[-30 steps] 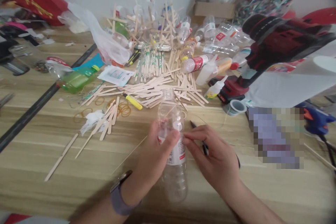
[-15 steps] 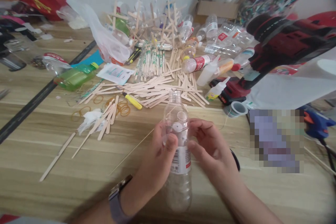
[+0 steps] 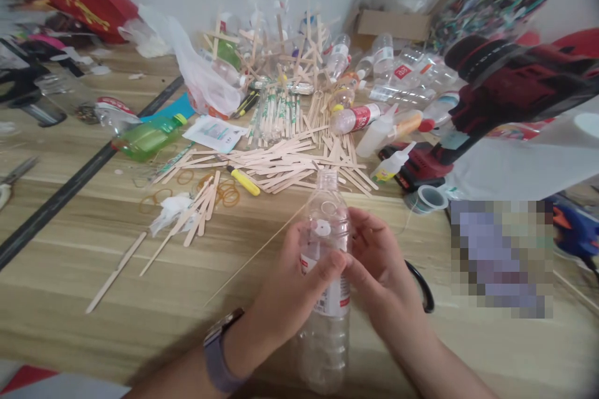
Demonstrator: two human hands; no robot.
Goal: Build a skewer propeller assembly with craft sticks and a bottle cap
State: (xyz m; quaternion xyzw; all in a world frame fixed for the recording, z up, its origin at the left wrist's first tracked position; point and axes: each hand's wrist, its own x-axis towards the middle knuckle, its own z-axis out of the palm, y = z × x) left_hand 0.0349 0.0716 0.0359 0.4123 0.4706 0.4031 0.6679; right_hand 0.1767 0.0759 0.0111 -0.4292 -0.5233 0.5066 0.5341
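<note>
A clear plastic bottle (image 3: 324, 340) without a cap stands or is held nearly upright in front of me, its neck pointing away. My left hand (image 3: 306, 268) is closed around its upper body, the thumb lying across the white label (image 3: 334, 296). On the other side, my right hand (image 3: 381, 262) grips the bottle's edge, thumb tip against the label and meeting the left thumb. Its index finger rests near the shoulder of the bottle. A small white round piece (image 3: 322, 228) shows at the bottle's shoulder, with a clear ring shape above it.
Loose wooden craft sticks (image 3: 285, 165) lie behind the bottle, beside a yellow-handled tool (image 3: 246, 182). A thin stick (image 3: 255, 255) lies left of my hands. At right are a red-black power tool (image 3: 505, 93), a grey tape roll (image 3: 428, 198) and a blue glue gun (image 3: 578, 234).
My left thumb has slid across the label toward the right. My right thumb has come in against the bottle to meet it. The whole view has shifted slightly.
</note>
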